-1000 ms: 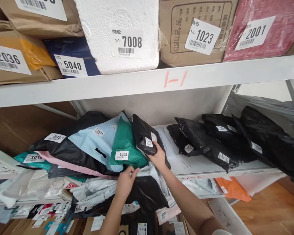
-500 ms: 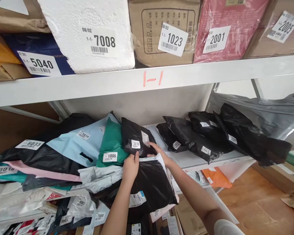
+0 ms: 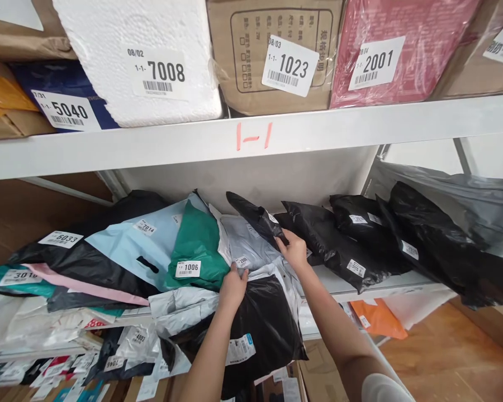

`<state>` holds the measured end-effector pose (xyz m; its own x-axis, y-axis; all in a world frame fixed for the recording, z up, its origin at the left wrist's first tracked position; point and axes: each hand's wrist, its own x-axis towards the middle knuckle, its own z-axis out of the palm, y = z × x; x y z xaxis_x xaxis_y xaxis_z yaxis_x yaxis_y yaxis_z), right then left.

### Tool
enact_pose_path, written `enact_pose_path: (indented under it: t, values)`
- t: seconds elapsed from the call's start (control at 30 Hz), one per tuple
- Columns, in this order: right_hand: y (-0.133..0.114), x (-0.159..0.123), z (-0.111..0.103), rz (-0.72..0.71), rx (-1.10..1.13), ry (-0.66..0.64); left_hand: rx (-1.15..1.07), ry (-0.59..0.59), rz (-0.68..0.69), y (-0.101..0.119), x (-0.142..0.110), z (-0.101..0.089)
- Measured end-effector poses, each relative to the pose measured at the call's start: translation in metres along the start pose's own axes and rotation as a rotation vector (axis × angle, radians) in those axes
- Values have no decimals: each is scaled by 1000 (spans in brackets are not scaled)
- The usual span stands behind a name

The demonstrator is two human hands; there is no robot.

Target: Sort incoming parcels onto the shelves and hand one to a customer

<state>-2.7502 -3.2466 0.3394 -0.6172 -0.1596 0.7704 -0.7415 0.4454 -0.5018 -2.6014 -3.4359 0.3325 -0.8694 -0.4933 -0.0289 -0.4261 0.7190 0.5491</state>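
Note:
In the head view my right hand point(image 3: 294, 249) grips the lower right end of a black parcel bag point(image 3: 251, 215), which is tilted up off the parcels. Under it a light grey parcel bag point(image 3: 251, 240) with a small white label lies exposed. My left hand point(image 3: 233, 289) is closed at the front edge of that grey bag, thumb and fingertips by the label. Just left of it sits a green parcel bag point(image 3: 199, 237) labelled 1006. Below my hands a larger black parcel bag point(image 3: 268, 321) hangs over the shelf's front edge.
Several black bags point(image 3: 318, 229) lie to the right. At left are a light blue bag point(image 3: 129, 248) and a black bag point(image 3: 58, 254). The upper shelf beam point(image 3: 193, 142) crosses above, with labelled boxes on it. An orange bag point(image 3: 379, 317) lies lower right.
The black parcel bag has been swung up and right by my right hand, uncovering the grey bag. My left hand has let go of the black bag and moved to the grey one.

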Motion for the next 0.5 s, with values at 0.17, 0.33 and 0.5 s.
enact_pose_path:
  t: [0.17,0.33,0.5]
  values:
    - [7,-4,-9,-54,-8,-266,86,197,-159,23,-18,18]
    - [11,-16,6,-81,79,-466,92,218,-219,29,-15,25]
    - [22,-23,19,-97,155,-445,68,283,-314,31,8,31]
